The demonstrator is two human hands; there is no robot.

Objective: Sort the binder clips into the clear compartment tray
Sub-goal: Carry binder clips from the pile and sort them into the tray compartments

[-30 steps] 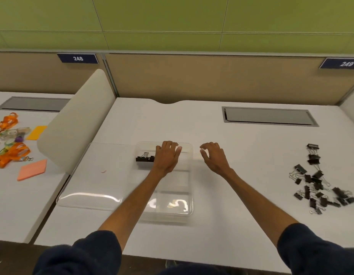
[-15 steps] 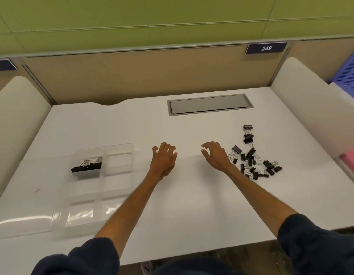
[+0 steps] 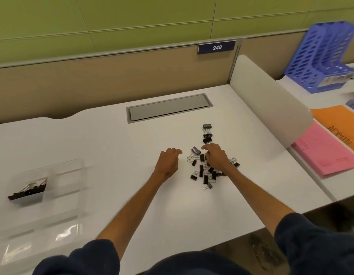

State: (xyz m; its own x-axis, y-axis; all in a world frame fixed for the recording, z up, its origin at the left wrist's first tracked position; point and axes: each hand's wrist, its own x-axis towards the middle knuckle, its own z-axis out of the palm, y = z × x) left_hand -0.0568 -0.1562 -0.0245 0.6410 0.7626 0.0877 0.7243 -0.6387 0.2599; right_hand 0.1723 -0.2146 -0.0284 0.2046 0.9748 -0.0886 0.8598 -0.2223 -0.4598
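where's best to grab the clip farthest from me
Pinch the far clip across its body, coming from above with the right hand: it sits apart from the pile, with bare desk on both sides. Its handles are too small to judge.

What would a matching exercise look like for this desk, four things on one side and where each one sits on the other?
Things:
1. clear compartment tray
2. loose binder clips
3. blue file rack
4. pink folder

Places:
A. beneath and around the right hand
B. far right, furthest back
C. left part of the desk
D. next to the orange folder

Pairs: 1-C, 2-A, 3-B, 4-D.
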